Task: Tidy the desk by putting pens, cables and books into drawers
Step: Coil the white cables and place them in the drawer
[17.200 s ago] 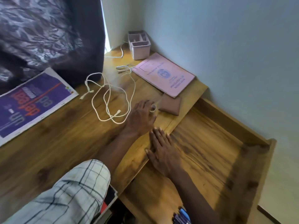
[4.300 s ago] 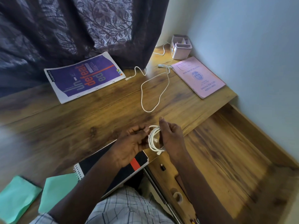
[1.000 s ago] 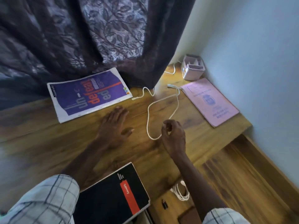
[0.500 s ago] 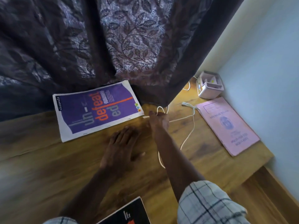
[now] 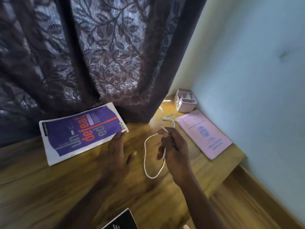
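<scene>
Two hands: right hand (image 5: 175,152) pinches a white cable (image 5: 145,156) whose loop lies just left on the bench (image 5: 49,187); left hand (image 5: 118,152) flat, fingers straight, beside a magazine (image 5: 79,134).

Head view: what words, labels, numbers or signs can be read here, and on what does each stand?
"un-", "defeat", "ed": large letters on the purple magazine.
White word along its left edge: too blurred to read.
On the pink booklet: upside-down print and a round emblem, too blurred to read.
On the black notebook: white lettering, too small to read.
</scene>
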